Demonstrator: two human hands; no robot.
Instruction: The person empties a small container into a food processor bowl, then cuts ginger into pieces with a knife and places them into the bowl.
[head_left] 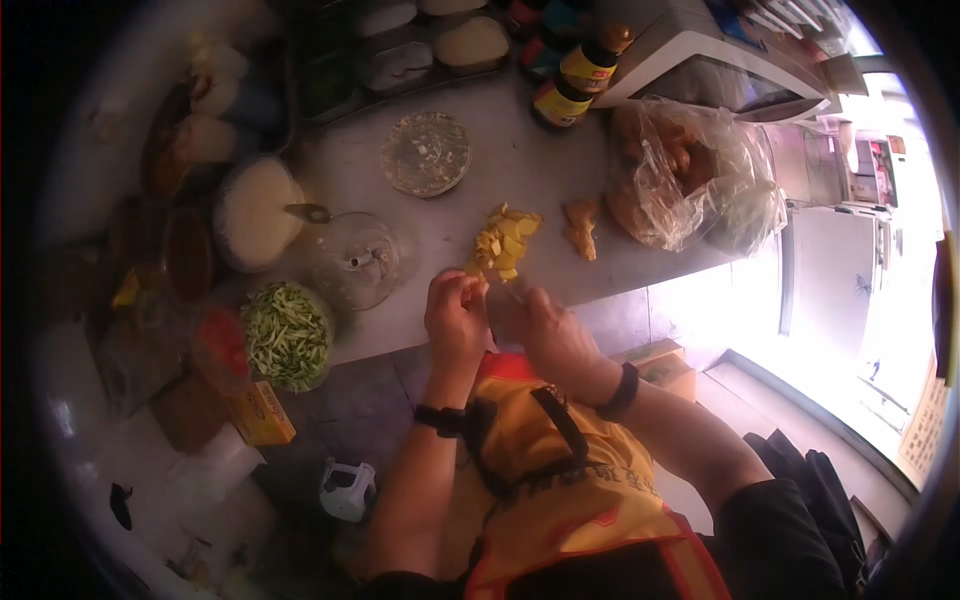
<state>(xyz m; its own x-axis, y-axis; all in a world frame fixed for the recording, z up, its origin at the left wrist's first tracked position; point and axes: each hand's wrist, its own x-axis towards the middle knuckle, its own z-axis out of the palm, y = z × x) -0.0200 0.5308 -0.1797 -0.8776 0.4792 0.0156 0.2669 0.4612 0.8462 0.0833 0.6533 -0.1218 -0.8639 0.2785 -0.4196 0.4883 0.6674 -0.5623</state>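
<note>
My left hand (456,308) is closed in a pinch at the front edge of the counter, with a bit of yellowish ginger showing at its fingertips. Close to its right, my right hand (552,335) is curled round something thin that I cannot make out. Just beyond both hands lies a heap of cut yellow ginger (515,235). An unpeeled ginger root (581,228) rests to the right of the heap. A clear bowl with a central post (365,260) stands left of my hands. Behind it is a round clear lid (425,153) spotted with bits.
A plastic bag of ginger (665,175) sits at the right, near dark bottles (575,85) and a white appliance (710,60). At left are a bowl of shredded green vegetable (287,337), a white tub (255,215) and a yellow box (262,413). Food containers (470,42) line the back.
</note>
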